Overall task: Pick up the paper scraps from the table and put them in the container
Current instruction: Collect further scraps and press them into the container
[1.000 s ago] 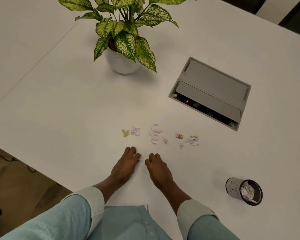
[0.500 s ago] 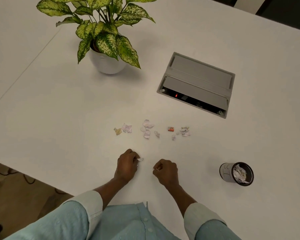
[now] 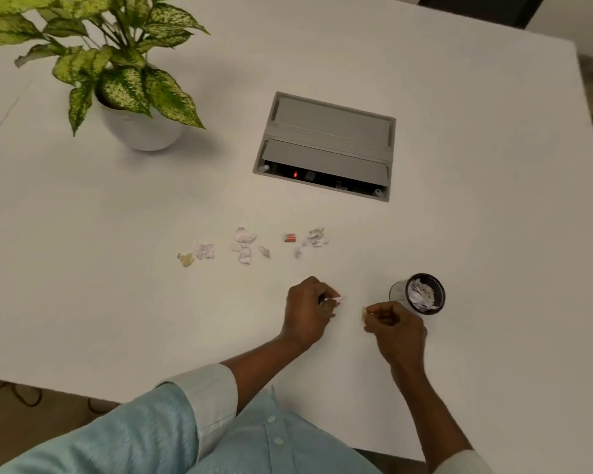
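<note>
White table [image 3: 83, 302]; floor [image 3: 31, 429] with cables [image 3: 24, 395] shows at lower left. Grey cable box [image 3: 326, 145] set flush in the top, potted plant [image 3: 137, 128] far left. Loose paper scraps [image 3: 243, 248] lie in a row running left-right, between box and hands. Hands apart: left hand [image 3: 307, 309] pinches a pale scrap [image 3: 338, 299] sticking out rightward; right hand [image 3: 396, 325] pinches a tan scrap [image 3: 364, 311], just beside the container [image 3: 397, 290], mouth up, scraps inside.
</note>
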Demonstrator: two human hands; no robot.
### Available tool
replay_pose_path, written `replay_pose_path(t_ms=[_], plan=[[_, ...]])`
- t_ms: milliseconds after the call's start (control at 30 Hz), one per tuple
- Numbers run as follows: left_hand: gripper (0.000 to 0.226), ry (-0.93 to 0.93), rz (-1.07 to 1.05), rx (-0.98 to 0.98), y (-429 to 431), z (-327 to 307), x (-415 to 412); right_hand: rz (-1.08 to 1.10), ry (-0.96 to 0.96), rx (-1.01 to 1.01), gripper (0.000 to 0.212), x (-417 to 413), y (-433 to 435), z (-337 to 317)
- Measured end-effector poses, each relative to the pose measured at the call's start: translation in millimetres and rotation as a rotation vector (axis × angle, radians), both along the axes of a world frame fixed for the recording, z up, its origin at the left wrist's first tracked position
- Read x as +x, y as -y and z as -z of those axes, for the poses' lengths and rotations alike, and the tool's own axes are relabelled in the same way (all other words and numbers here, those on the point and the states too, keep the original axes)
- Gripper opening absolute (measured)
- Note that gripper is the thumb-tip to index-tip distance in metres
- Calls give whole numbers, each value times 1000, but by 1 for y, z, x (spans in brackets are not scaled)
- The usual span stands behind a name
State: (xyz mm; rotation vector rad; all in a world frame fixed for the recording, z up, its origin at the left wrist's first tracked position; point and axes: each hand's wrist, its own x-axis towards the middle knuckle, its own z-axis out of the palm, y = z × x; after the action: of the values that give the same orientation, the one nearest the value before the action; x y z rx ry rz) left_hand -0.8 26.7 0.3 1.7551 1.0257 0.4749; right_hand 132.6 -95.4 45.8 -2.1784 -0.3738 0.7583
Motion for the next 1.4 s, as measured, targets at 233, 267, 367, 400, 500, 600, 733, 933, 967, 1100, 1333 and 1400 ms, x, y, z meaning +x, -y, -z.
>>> replay_pose_path(t_ms=[233, 267, 367, 400, 500, 600, 733, 933, 967, 1100, 1333, 1400], plan=[[17, -36, 206, 78, 27, -29, 112, 154, 170, -3, 16, 72, 31, -27], [19, -51, 242, 108, 28, -32, 126, 166, 182, -8, 16, 81, 33, -27], [20, -117, 345, 153, 32, -35, 157, 178, 239, -47, 16, 105, 37, -22], [19, -146, 385, 167, 32, -35, 165, 171, 260, -68, 15, 112, 37, -18], [17, -258, 467, 209, 33, -33, 183, 128, 284, -123, 13, 125, 34, -7], [12, -322, 527, 234, 34, -32, 197, 95, 288, -167, 13, 132, 29, 3], [11, -235, 585, 221, 39, -26, 201, 51, 331, -194, 23, 135, 28, 16], [51, -191, 549, 167, 36, -24, 178, 29, 444, -106, 31, 125, 39, 16], [49, -195, 520, 190, 34, -21, 170, 14, 465, -101, 31, 122, 42, 18], [35, -303, 493, 322, 20, 1, 123, -164, 552, -125, 37, 107, 50, 28], [91, -780, 841, 444, 0, 49, 31, -500, 601, -437, 59, 91, 51, 54], [103, -842, 906, 471, 1, 52, 17, -548, 574, -517, 66, 92, 48, 56]])
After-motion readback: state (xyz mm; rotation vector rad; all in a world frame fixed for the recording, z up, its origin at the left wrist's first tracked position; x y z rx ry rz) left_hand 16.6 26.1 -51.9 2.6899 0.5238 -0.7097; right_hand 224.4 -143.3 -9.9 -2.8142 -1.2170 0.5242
